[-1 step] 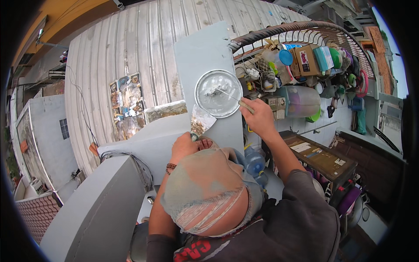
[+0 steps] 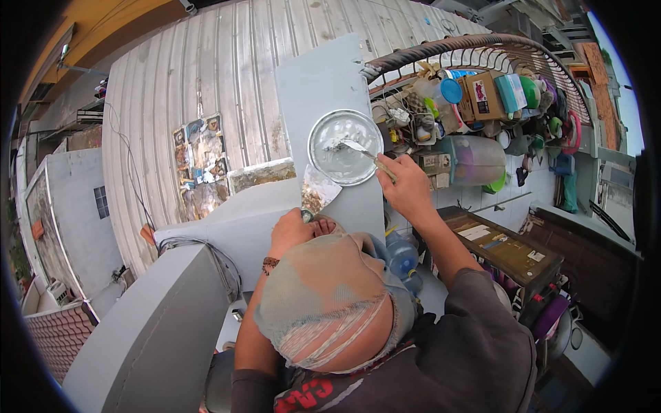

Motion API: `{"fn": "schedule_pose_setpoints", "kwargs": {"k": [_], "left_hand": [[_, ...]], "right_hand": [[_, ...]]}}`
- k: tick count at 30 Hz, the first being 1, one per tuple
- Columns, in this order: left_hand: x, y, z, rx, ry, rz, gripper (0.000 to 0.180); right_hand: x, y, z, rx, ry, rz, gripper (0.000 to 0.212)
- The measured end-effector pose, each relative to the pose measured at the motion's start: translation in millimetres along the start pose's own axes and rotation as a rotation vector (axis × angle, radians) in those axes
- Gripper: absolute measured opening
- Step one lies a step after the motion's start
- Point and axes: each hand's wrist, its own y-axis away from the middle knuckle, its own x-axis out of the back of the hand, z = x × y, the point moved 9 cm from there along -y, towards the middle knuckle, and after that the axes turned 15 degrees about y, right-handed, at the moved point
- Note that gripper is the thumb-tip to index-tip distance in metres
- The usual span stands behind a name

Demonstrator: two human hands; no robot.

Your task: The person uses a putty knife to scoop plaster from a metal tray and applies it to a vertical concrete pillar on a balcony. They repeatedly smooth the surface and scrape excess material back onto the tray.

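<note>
Ribbed metal roofing [image 2: 241,76] stretches beyond the grey ledge [image 2: 323,76] where my round pan [image 2: 312,164] sits. My right hand [image 2: 407,187] grips a narrow putty knife [image 2: 361,149] — its tip hard to make out against the grey paste [image 2: 335,144]. My left hand [image 2: 290,231] holds a smeared scraper [image 2: 319,190], its handle mostly covered — my knee [image 2: 323,275] hides most of my foot [image 2: 322,226].
</note>
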Motion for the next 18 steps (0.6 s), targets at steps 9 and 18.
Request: {"fn": "schedule_pose_setpoints", "kwargs": {"k": [9, 18], "left_hand": [[-2, -24, -36, -0.019, 0.179, 0.06, 0.03], [-3, -16, -18, 0.0, -0.011, 0.046, 0.03]], "right_hand": [[7, -6, -66, 0.247, 0.182, 0.07, 0.033], [-10, -37, -65, 0.565, 0.342, -0.069, 0.034]]}}
